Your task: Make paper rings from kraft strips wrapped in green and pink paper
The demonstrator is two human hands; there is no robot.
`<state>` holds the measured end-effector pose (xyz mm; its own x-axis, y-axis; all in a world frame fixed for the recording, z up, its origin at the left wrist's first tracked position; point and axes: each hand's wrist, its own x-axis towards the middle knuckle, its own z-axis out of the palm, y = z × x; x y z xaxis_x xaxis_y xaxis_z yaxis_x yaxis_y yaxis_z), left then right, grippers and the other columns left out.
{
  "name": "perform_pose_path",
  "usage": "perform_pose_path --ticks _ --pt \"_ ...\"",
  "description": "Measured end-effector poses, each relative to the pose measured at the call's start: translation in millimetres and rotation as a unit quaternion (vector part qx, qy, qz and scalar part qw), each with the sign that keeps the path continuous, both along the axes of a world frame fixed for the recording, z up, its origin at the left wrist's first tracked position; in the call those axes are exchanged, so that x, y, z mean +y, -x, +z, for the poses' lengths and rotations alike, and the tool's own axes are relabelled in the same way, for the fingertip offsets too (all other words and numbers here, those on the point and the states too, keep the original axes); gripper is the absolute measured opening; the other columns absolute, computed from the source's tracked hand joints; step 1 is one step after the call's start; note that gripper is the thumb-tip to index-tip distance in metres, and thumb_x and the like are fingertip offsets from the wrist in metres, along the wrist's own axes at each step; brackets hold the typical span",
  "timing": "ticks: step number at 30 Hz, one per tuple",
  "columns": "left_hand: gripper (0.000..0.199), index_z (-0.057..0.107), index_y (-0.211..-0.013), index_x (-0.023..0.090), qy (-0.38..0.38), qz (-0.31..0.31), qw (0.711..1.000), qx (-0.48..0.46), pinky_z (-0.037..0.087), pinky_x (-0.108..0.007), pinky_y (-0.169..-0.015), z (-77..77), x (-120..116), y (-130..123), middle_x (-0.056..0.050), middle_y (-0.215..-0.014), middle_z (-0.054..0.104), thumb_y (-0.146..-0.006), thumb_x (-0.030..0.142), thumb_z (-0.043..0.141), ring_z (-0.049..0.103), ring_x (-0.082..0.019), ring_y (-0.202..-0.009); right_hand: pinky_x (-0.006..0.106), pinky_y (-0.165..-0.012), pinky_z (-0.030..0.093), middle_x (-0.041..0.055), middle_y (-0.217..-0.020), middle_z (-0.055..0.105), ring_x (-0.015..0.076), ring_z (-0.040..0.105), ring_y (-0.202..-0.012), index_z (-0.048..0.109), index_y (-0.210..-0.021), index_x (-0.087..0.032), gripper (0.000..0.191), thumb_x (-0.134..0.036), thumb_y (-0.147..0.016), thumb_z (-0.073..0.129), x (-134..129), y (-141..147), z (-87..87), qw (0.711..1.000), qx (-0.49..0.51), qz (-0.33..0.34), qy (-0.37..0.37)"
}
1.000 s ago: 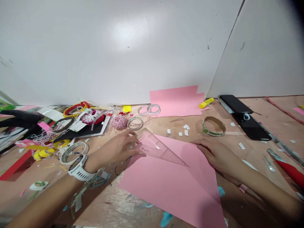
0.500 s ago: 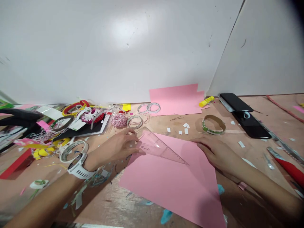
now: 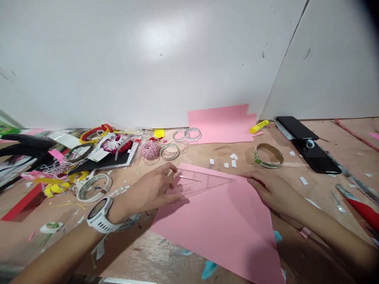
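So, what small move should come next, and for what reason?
Probably nudge the clear set square to the far edge of the pink paper: its ruled side lies just inside that edge, the left hand is at its short side, and the right hand rests at the paper's far right corner.

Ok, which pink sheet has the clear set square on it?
The near pink sheet, with the right hand at its edge; the other pink paper lies by the white wall.
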<state>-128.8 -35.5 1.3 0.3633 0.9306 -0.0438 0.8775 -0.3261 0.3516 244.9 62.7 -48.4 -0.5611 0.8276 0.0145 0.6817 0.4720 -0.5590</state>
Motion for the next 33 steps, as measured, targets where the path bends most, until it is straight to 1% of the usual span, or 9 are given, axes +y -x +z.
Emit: perform_pose_path --ticks 1,3,7,13,16,20,24,30,33 --pt "0.046 0.072 -0.083 0.020 0.006 -0.001 1.000 -0.002 0.054 -0.037 -0.087 -1.0 -1.1 -3.7 -0.007 -0.118 0.060 -0.092 0.064 0.063 0.065 -0.021 -0.093 0.046 -0.096 0.057 0.0041 -0.117 0.077 0.0293 0.070 -0.110 0.074 -0.116 -0.031 0.032 -0.034 -0.101 0.046 -0.6 0.6 1.3 1.000 -0.001 -0.003 0.000" --pt "0.044 0.072 -0.084 0.020 0.004 -0.010 1.000 -0.006 0.054 -0.037 -0.085 -4.5 -2.1 -9.2 -0.007 -0.117 0.060 -0.093 0.062 0.064 0.065 -0.021 -0.094 0.047 -0.097 0.057 0.0049 -0.119 0.076 0.0301 0.070 -0.112 0.074 -0.116 -0.030 0.033 -0.034 -0.101 0.044 -1.7 1.5 3.6 1.000 -0.003 -0.009 -0.006" --pt "0.035 0.073 -0.094 0.021 -0.007 -0.043 0.999 -0.020 0.054 -0.037 -0.089 -9.6 0.1 -11.9 -0.008 -0.120 0.061 -0.097 0.054 0.062 0.064 -0.024 -0.107 0.050 -0.098 0.056 0.0081 -0.117 0.076 0.0319 0.068 -0.113 0.072 -0.119 -0.027 0.036 -0.034 -0.103 0.040 -2.9 0.8 4.7 1.000 -0.008 -0.016 -0.012" --pt "0.028 0.074 -0.095 0.021 0.012 -0.037 0.999 -0.025 0.054 -0.040 -0.096 -8.7 5.2 -7.6 -0.008 -0.121 0.060 -0.097 0.048 0.064 0.063 -0.025 -0.112 0.049 -0.097 0.057 0.0062 -0.122 0.075 0.0316 0.068 -0.115 0.071 -0.126 -0.029 0.039 -0.032 -0.103 0.039 -6.2 1.2 9.9 1.000 0.000 -0.020 0.017" --pt "0.030 0.074 -0.097 0.021 0.002 -0.030 0.999 -0.031 0.054 -0.042 -0.100 -13.9 6.3 -6.2 -0.009 -0.124 0.060 -0.097 0.049 0.065 0.063 -0.026 -0.114 0.051 -0.096 0.057 0.0078 -0.120 0.076 0.0339 0.068 -0.114 0.071 -0.126 -0.030 0.039 -0.034 -0.102 0.041 -6.5 2.0 10.9 1.000 0.003 -0.021 0.010" --pt "0.032 0.074 -0.102 0.021 -0.031 -0.005 0.998 -0.051 0.054 -0.046 -0.102 -27.4 4.7 -9.1 -0.010 -0.131 0.059 -0.094 0.052 0.067 0.063 -0.027 -0.117 0.054 -0.102 0.055 0.0072 -0.120 0.076 0.0357 0.068 -0.116 0.072 -0.123 -0.033 0.037 -0.036 -0.102 0.041 -3.4 0.2 4.8 1.000 0.007 -0.026 0.010" --pt "0.032 0.070 -0.099 0.020 -0.051 0.020 0.997 -0.059 0.054 -0.047 -0.101 -37.9 1.4 -14.8 -0.012 -0.132 0.059 -0.094 0.052 0.069 0.065 -0.028 -0.114 0.055 -0.104 0.055 0.0061 -0.125 0.075 0.0367 0.068 -0.118 0.072 -0.120 -0.033 0.035 -0.036 -0.099 0.045 -0.5 -1.6 -1.3 1.000 0.017 -0.026 -0.004" --pt "0.028 0.067 -0.099 0.021 -0.059 0.037 0.994 -0.082 0.056 -0.045 -0.098 -40.8 -0.9 -18.6 -0.011 -0.131 0.060 -0.094 0.049 0.069 0.065 -0.026 -0.112 0.052 -0.096 0.060 0.0019 -0.122 0.076 0.0339 0.069 -0.118 0.071 -0.120 -0.037 0.037 -0.029 -0.099 0.042 0.9 -2.0 -4.5 1.000 0.009 -0.019 -0.018" --pt "0.026 0.066 -0.099 0.021 -0.064 0.022 0.995 -0.075 0.054 -0.047 -0.102 -38.8 -1.6 -18.0 -0.012 -0.132 0.060 -0.096 0.048 0.066 0.062 -0.027 -0.118 0.054 -0.105 0.056 0.0015 -0.128 0.074 0.0343 0.067 -0.122 0.069 -0.120 -0.037 0.034 -0.030 -0.098 0.044 3.0 -4.6 -10.0 0.999 0.007 -0.028 -0.021"
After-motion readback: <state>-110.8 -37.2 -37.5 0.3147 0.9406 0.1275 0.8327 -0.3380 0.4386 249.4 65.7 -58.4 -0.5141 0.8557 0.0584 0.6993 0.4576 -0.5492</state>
